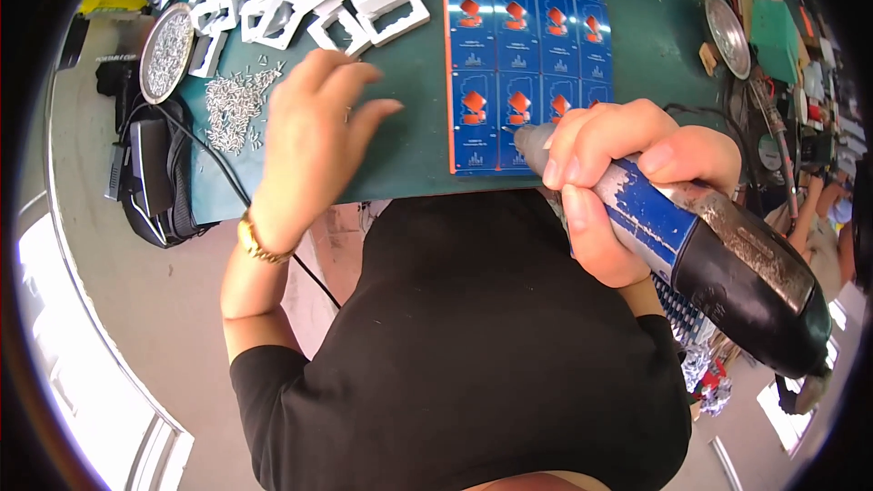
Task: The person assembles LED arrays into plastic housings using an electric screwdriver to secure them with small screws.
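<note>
My right hand [637, 177] is wrapped round a worn electric screwdriver [650, 223] with a blue and black body. Its narrow tip points left, over the lower part of a blue printed panel [496, 64] with red-orange shapes in a grid. My left hand [318, 127], wearing a gold bracelet at the wrist, hovers with thumb and fingers apart, slightly blurred. Just left of it a heap of small silver screws [238, 107] lies on the green table. Beyond its fingertips are white rectangular frames [391, 14], piled loosely. I see nothing held in the left hand.
A round metal dish [166, 53] full of screws stands at the left table edge, beside a black bag [164, 164]. A dark cable [223, 164] runs past my left wrist. Another round dish [727, 36] and a green box [775, 41] are at far right, with people beyond.
</note>
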A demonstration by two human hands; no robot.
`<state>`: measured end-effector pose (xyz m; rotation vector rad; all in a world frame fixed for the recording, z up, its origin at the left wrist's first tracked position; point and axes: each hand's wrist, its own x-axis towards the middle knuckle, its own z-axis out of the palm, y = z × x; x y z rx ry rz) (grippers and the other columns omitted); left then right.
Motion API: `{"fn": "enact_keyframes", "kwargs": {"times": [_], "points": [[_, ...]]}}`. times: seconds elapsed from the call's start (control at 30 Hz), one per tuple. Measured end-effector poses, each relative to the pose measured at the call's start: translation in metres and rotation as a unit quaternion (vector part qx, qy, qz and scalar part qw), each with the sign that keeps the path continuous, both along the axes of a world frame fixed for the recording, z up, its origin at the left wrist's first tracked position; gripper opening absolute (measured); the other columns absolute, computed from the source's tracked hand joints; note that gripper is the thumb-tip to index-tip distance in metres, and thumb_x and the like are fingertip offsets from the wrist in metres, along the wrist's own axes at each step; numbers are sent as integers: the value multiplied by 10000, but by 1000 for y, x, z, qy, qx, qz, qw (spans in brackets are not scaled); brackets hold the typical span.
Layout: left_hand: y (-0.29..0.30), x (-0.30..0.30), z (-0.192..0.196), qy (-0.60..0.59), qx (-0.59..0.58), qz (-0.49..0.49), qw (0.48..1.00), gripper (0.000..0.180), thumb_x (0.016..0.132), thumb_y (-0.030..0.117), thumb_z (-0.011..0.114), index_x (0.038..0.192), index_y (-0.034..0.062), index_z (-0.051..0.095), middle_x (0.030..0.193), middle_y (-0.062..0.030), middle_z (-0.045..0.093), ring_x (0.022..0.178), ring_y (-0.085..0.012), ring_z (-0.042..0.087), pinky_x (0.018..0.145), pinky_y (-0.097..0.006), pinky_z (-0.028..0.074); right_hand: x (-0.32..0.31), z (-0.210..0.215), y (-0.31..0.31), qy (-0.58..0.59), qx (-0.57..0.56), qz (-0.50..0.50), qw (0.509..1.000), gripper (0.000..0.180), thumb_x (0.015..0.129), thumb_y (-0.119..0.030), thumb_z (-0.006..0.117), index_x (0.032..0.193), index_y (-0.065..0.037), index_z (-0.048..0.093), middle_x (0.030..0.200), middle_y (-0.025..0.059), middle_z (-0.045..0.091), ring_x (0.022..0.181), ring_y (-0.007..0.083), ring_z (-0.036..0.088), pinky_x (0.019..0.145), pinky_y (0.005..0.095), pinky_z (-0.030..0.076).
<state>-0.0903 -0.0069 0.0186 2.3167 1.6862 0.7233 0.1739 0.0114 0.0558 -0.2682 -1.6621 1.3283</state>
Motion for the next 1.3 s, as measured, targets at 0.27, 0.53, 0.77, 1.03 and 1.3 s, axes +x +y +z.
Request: {"fn": "enact_keyframes", "kwargs": {"times": [0.27,0.53,0.77,1.03,1.3], "points": [[-20,-35,-16,32,-70,111,991,203,694,148,752,843,77,635,830,-61,563,814,-275,566,708,-394,433,-17,8,5,-59,-28,-14,998,533,801,98,580,1210,-158,355,933,110,541,775,211,560,777,420,467],[-11,-40,-29,35,-16,35,999,138,734,68,688,838,91,600,791,-56,537,771,-264,542,694,-380,438,-6,-7,38,65,73,92,991,455,764,-2,671,1110,-120,401,701,55,572,532,178,568,569,344,494],[-6,-23,-18,-103,-59,57,991,141,785,4,626,884,56,542,832,-115,541,823,-325,547,734,-413,445,24,5,38,82,106,143,981,478,735,-13,674,1109,-148,408,741,57,592,554,199,605,581,355,494],[5,48,-12,-26,5,-175,984,141,770,46,606,882,69,523,813,-75,511,773,-253,527,686,-352,403,26,3,11,91,101,107,985,480,780,-58,726,1168,-167,465,774,36,635,616,150,651,636,297,503],[4,68,-13,3,-47,-194,980,184,775,-15,588,938,52,532,923,-82,538,818,-256,549,735,-331,402,39,-1,-4,85,101,121,984,459,751,-12,716,1107,-161,467,754,37,638,615,171,653,642,308,516]]}}
